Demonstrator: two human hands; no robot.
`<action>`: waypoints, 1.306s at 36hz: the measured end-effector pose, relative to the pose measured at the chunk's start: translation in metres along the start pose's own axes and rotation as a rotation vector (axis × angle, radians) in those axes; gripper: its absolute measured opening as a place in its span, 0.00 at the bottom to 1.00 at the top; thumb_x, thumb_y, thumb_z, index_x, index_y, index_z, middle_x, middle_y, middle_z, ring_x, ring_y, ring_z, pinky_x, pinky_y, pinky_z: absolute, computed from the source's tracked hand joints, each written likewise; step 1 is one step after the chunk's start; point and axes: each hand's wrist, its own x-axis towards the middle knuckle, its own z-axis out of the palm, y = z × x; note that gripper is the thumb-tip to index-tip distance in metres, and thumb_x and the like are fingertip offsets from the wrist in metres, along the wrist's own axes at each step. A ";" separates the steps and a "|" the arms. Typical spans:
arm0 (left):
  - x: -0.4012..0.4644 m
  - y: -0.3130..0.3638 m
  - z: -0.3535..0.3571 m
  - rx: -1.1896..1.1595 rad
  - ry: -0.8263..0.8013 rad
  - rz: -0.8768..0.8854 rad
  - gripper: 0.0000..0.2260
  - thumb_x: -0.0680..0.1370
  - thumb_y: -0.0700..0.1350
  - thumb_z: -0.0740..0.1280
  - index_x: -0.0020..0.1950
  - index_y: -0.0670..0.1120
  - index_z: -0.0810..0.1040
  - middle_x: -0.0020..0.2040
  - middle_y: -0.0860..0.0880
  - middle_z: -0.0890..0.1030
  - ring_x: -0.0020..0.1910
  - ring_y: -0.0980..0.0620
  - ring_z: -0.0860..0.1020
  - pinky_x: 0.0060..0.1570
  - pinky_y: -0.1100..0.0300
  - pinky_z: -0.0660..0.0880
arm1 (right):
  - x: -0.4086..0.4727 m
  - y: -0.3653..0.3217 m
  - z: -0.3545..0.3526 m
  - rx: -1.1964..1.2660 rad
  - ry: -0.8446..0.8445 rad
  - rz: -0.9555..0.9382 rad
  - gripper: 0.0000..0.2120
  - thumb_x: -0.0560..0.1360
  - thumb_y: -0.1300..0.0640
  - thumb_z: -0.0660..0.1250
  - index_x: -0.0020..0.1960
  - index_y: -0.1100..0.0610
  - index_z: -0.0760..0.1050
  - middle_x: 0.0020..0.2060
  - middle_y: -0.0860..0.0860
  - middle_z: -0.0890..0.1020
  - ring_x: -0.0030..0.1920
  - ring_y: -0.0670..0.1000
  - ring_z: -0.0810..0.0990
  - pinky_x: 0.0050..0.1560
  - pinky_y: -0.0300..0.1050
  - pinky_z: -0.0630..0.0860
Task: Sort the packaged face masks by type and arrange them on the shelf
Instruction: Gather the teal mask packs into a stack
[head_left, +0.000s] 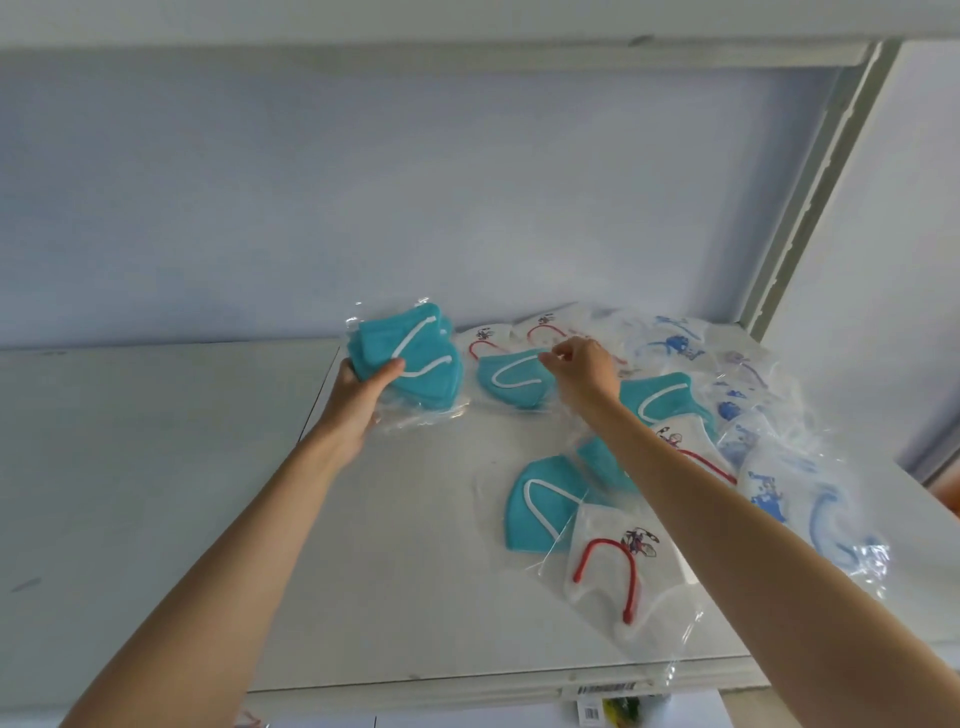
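A: Several teal masks (410, 358), each in a clear sleeve, stacked in my left hand (358, 400), fingers clamped round the stack's near edge, above the white shelf (156, 467).

B: Right hand (576, 371)?

A: Thumb and finger pinching the top edge of a single teal mask (511, 379) lying mid-shelf. Light, floppy, slick film; I'd take them by the sleeve edge.

B: Remainder?

A: Red-strap white masks (608, 566) and blue-print masks (779, 488), unsorted, to the right.
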 end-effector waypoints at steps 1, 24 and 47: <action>0.001 0.000 -0.004 -0.001 0.005 -0.001 0.12 0.73 0.46 0.72 0.54 0.52 0.75 0.53 0.49 0.82 0.55 0.44 0.80 0.60 0.40 0.73 | 0.003 0.005 0.002 -0.130 -0.026 0.009 0.15 0.75 0.43 0.65 0.41 0.54 0.76 0.42 0.50 0.79 0.49 0.54 0.76 0.45 0.45 0.74; 0.010 -0.011 -0.013 0.135 0.008 -0.033 0.20 0.76 0.49 0.70 0.64 0.45 0.70 0.58 0.46 0.79 0.51 0.51 0.78 0.45 0.56 0.73 | 0.015 -0.009 -0.001 -0.136 -0.018 0.104 0.20 0.71 0.57 0.74 0.59 0.62 0.73 0.51 0.56 0.79 0.49 0.55 0.76 0.43 0.45 0.70; -0.003 -0.011 0.033 0.014 -0.152 -0.026 0.27 0.69 0.57 0.74 0.62 0.47 0.71 0.59 0.48 0.81 0.56 0.49 0.81 0.54 0.51 0.78 | -0.044 -0.034 0.018 0.645 -0.094 0.193 0.11 0.71 0.56 0.73 0.47 0.57 0.72 0.39 0.50 0.76 0.39 0.49 0.74 0.37 0.40 0.71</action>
